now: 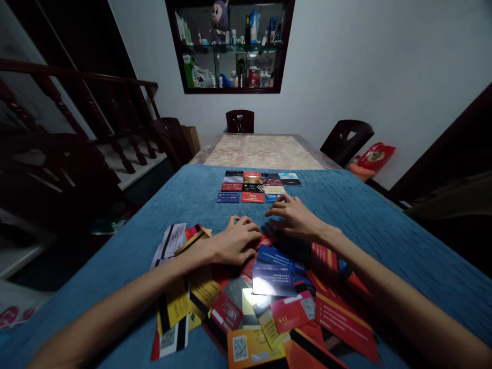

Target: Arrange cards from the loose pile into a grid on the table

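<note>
A loose pile of plastic cards lies in front of me, some showing magnetic stripes or square codes. My left hand (240, 240) rests low over the pile's far edge, fingers bent and slightly apart, beside a red card (268, 239). My right hand (294, 215) hovers palm down past the pile, its fingers spread. Its upper fingertips are at a light-blue card (272, 198) in the nearest row of a card grid; whether they touch it I cannot tell. That row also has a red card (252, 198) and a dark-blue card (228, 197).
A blue cloth (154, 205) covers the near part of the table (261, 149). Dark wooden chairs (348, 141) stand around it. Behind is a wall cabinet (232, 46) with bottles and a plush toy. A stair railing (88, 102) runs along the left. A red bag (376, 155) sits at right.
</note>
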Demonstrator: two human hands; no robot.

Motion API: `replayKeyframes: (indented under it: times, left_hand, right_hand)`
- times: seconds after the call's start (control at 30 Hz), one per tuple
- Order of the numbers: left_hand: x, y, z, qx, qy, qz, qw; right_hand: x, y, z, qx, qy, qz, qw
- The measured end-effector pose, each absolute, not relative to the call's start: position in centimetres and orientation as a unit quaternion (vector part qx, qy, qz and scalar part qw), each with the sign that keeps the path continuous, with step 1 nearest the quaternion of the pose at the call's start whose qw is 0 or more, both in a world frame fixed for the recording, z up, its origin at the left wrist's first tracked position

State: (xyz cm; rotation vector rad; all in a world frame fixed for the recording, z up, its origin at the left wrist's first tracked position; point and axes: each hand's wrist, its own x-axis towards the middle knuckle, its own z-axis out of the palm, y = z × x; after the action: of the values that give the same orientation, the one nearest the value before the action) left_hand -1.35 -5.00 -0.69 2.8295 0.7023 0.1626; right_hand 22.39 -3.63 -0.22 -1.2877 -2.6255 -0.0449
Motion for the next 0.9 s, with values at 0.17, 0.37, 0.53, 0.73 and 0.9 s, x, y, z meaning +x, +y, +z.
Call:
replayKeyframes:
  times: [0.17, 0.37, 0.53, 0.73, 0.9]
  left_hand:
    - [-1.4, -5.1, -0.7, 0.965, 0.228, 0.044, 0.120]
    - [-1.4, -5.1, -0.7, 0.963, 0.236, 0.040, 0.120]
    - [-1.4, -5.2, -0.7, 0.961, 0.251, 0.036, 0.108]
    - [-1.4, -5.1, -0.7, 0.960, 0.270, 0.030, 0.063]
    - [-1.5, -5.0, -0.7, 0.957, 0.287, 0.016, 0.045]
  right_hand:
    - [22.1, -5.2, 0.2, -0.437, -0.894, 0.011, 0.095]
    - [21.6, -5.6, 0.0, -0.434, -0.897, 0.037, 0.074]
    - [21.4, -5.6, -0.7, -0.427, -0.900, 0.053, 0.066]
    - [21.2, -5.7, -1.1, -0.419, -0.905, 0.054, 0.052]
    - [20.6, -5.9, -1.4, -0.414, -0.908, 0.038, 0.059]
